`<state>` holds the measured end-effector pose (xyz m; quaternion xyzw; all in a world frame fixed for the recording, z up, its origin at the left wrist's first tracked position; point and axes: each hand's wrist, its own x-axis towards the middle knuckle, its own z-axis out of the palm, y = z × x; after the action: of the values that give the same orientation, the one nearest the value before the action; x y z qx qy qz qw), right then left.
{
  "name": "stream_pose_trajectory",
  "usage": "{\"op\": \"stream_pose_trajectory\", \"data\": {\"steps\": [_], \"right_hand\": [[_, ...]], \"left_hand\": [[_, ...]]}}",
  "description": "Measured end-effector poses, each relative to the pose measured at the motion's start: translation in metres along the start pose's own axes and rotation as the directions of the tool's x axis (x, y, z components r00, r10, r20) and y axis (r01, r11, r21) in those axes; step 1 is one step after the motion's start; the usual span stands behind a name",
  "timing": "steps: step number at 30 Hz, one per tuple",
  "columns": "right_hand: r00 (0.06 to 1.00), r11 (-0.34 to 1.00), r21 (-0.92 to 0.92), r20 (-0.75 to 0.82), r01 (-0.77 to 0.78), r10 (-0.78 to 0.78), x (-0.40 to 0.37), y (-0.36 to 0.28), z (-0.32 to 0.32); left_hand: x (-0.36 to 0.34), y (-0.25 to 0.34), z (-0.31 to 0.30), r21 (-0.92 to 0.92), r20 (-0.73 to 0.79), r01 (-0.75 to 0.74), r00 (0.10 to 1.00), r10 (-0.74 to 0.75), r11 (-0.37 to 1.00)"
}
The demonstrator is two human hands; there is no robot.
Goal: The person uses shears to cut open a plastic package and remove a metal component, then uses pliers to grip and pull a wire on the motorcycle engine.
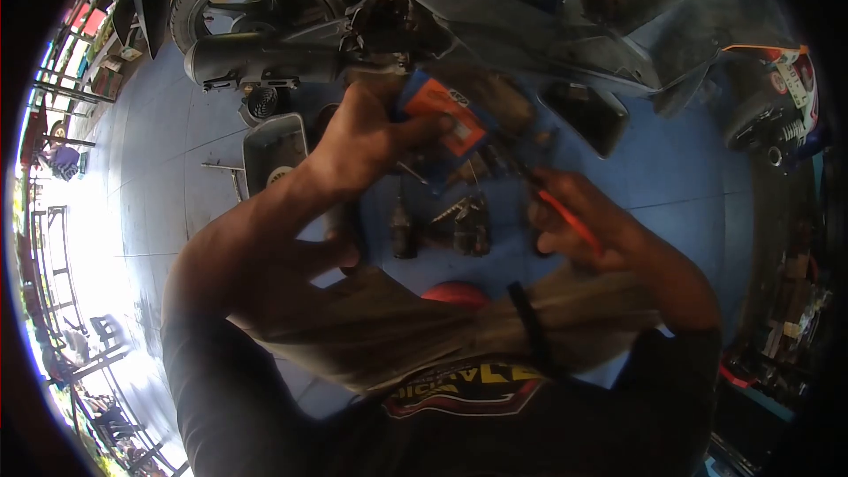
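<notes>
I wear a dark short-sleeved shirt (353,442) with yellow lettering and a red-and-white outlined print, and brownish trousers (353,331); my fingers (424,130) are bare.

Floor (689,212): blue, tiled, visible joints. Grey rectangular tray (250,159) at the left; T-handle wrench (235,184) just beside it. Two dark handheld tools, left one (403,231) and right one (472,228), stand near centre. Black rounded-corner panel (586,118) lies at the right.
</notes>
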<state>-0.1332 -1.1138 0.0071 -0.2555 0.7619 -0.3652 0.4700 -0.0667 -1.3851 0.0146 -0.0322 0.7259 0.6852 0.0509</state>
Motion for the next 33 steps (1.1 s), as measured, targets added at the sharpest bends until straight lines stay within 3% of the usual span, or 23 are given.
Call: {"op": "stream_pose_trajectory", "data": {"steps": [2,6,9,15,17,21,23,26,27,29,33], "right_hand": [[0.995,0.977,0.194,0.041,-0.092,0.086,-0.002,-0.002,0.001],[0.992,0.986,0.131,0.075,-0.107,0.097,-0.003,-0.005,0.001],[0.997,0.972,0.224,0.051,-0.074,0.064,-0.003,-0.004,0.005],[0.981,0.887,0.422,0.038,-0.187,0.188,-0.004,-0.012,0.007],[1.000,0.979,0.203,0.016,0.003,-0.006,-0.004,-0.014,0.006],[0.998,0.997,0.055,0.017,0.053,-0.054,-0.002,-0.006,0.005],[0.963,0.963,-0.051,-0.022,0.266,-0.267,0.004,0.014,0.006],[0.968,0.966,0.063,-0.026,0.251,-0.250,0.005,0.016,0.008],[0.967,0.965,0.059,-0.027,0.254,-0.253,0.008,0.018,0.009],[0.907,0.910,-0.028,-0.079,0.414,-0.415,0.014,0.020,0.012],[0.924,0.928,-0.035,-0.076,0.372,-0.374,0.009,0.015,0.016]], "left_hand": [[0.000,-0.002,0.000,0.004,-0.010,0.001,1.000,-0.001,1.000],[-0.001,0.000,0.001,0.023,-0.026,0.048,0.999,-0.047,0.999],[0.000,-0.004,-0.002,0.061,-0.020,0.030,0.999,-0.029,0.998],[-0.003,-0.002,-0.001,0.062,0.000,0.010,1.000,-0.010,0.998],[-0.002,-0.007,-0.002,0.055,0.010,0.004,1.000,-0.004,0.998],[-0.004,-0.007,-0.002,0.065,0.010,-0.011,1.000,0.010,0.998],[-0.005,-0.003,-0.004,0.105,0.021,-0.003,1.000,0.001,0.994],[-0.006,0.000,-0.003,0.118,0.035,-0.006,0.999,0.002,0.993],[-0.007,0.000,-0.002,0.092,0.040,-0.016,0.999,0.012,0.996],[-0.011,0.000,0.004,0.111,0.052,-0.018,0.999,0.013,0.994],[-0.010,0.003,0.006,0.178,0.097,-0.095,0.992,0.078,0.980]]}}
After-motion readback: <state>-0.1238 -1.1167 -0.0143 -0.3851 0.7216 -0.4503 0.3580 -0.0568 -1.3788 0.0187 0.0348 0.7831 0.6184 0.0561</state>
